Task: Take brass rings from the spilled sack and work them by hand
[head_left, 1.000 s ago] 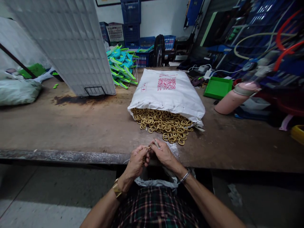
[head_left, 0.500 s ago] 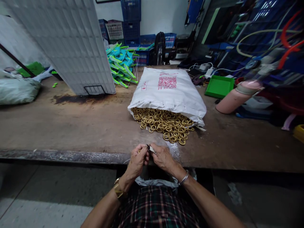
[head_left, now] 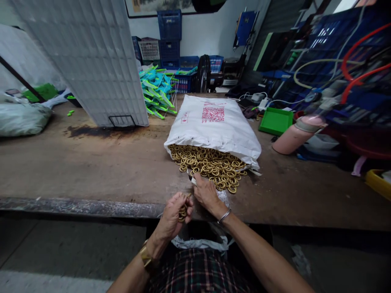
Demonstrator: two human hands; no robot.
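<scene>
My left hand [head_left: 172,211] is closed around several gold-coloured rings [head_left: 182,214] at the table's front edge, with one ring pinched near the thumb tip. My right hand [head_left: 207,196] is closed on a small knife-like tool [head_left: 193,179] with a pale handle and a dark tip; its exact kind is unclear. That tip points at the near side of a pile of gold-coloured rings [head_left: 210,160]. The pile spills from the mouth of a white sack [head_left: 192,128] printed with a red square code. Below my hands, over my lap, hangs an open bag [head_left: 200,244] with a pale rim.
A tall white corrugated panel [head_left: 100,61] stands at the left, beside heaped blue and green plastic pieces [head_left: 157,91]. To the right are a green tray [head_left: 276,121], a pink bottle [head_left: 296,136] and hoses. A full pale bag [head_left: 23,118] lies far left on the table [head_left: 76,167].
My hands have moved apart. The right one has gone forward with the tool towards the ring pile; the left has turned, showing the rings in it. The view has tilted up slightly.
</scene>
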